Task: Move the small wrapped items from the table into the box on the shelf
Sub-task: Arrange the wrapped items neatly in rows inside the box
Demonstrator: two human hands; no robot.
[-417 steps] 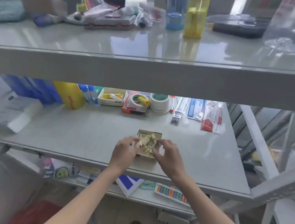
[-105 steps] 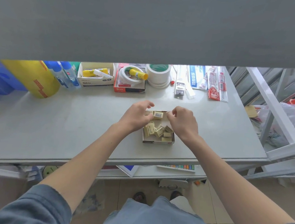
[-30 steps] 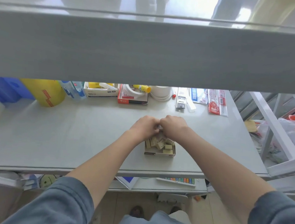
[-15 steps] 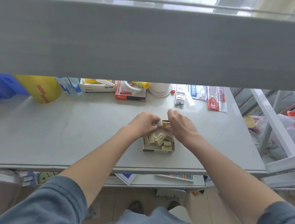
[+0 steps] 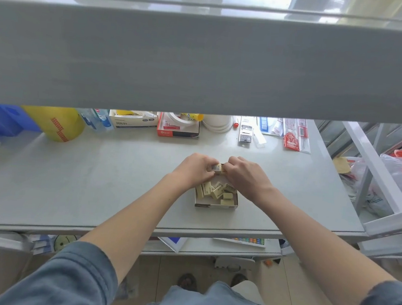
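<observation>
A small open cardboard box (image 5: 216, 204) sits near the front edge of the grey shelf (image 5: 95, 187). Several small cream wrapped items (image 5: 216, 190) lie jumbled inside it. My left hand (image 5: 194, 171) and my right hand (image 5: 245, 177) meet over the far end of the box. Both pinch one wrapped item (image 5: 215, 168) with a barcode label, held between their fingertips just above the box. The far wall of the box is hidden by my hands.
An upper shelf's grey front edge (image 5: 203, 62) fills the top of the view. At the back stand a yellow roll (image 5: 56, 122), a white carton (image 5: 134, 123), a red box with tape (image 5: 178, 128) and packaged stationery (image 5: 293, 136). White rack bars (image 5: 375, 172) rise on the right.
The box has stayed in place. Both hands rose slightly from the far end of the box and now pinch a single barcoded item between them.
</observation>
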